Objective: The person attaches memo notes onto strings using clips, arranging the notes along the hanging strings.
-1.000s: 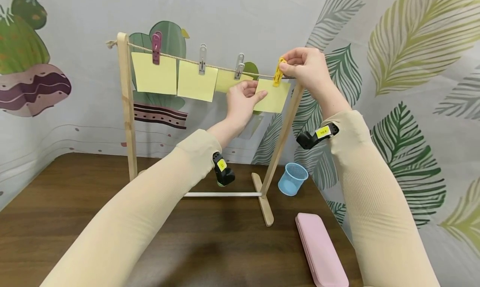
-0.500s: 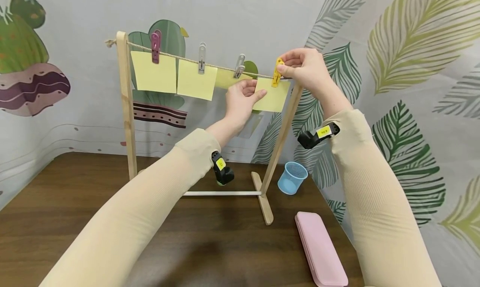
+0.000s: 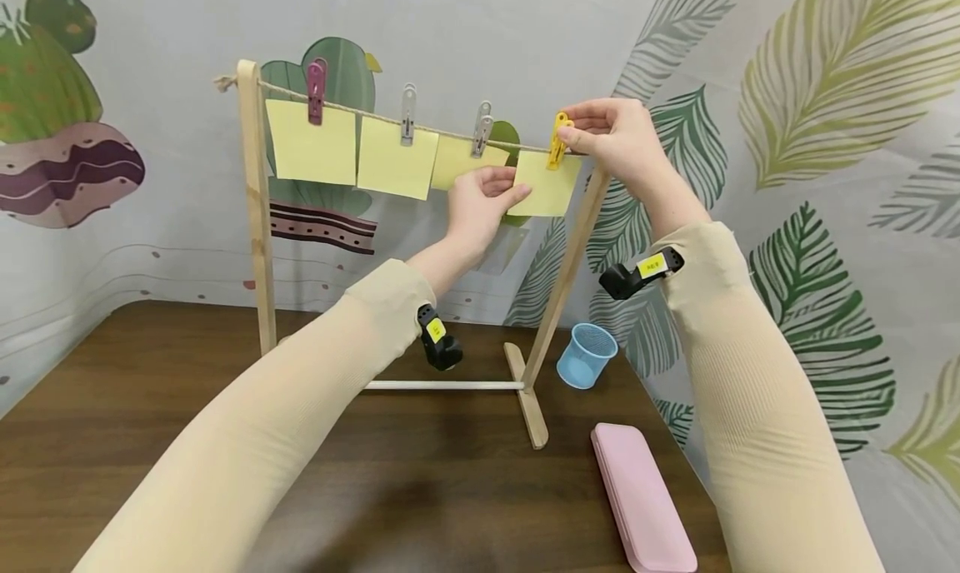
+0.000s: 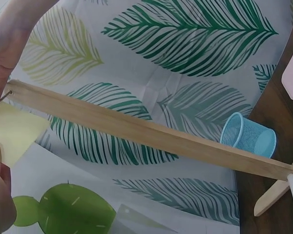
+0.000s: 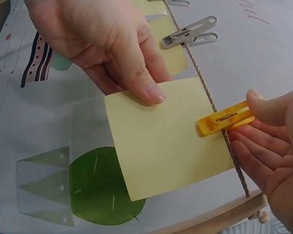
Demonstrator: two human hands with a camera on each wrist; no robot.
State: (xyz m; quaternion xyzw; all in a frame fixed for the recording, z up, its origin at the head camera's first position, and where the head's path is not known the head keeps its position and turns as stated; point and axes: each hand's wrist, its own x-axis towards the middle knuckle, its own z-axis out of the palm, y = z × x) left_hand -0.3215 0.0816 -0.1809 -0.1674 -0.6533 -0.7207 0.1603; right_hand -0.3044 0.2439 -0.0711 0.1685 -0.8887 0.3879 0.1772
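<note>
My left hand (image 3: 480,211) pinches the left edge of a yellow sticky note (image 5: 161,141) between thumb and fingers. A yellow clothespin (image 5: 217,122) sits over the twine (image 5: 200,73) and the note's top edge. My right hand (image 3: 618,136) pinches that clothespin's upper end, thumb on the near side and fingers behind. To the left, further notes hang from the same line: one under a purple clothespin (image 3: 316,92), one under a grey clothespin (image 3: 407,115), and one under another grey clothespin (image 5: 190,33), partly hidden behind my left hand.
The twine is strung between two wooden posts (image 3: 258,223) of a stand, joined low down by a white bar (image 3: 450,385). A blue mesh cup (image 3: 587,356) stands right of the stand. A pink case (image 3: 643,498) lies on the brown table (image 3: 420,490) at the front right.
Both hands keep their hold on the note and the yellow clothespin. The left hand has shifted only slightly left, and the view has moved a little.
</note>
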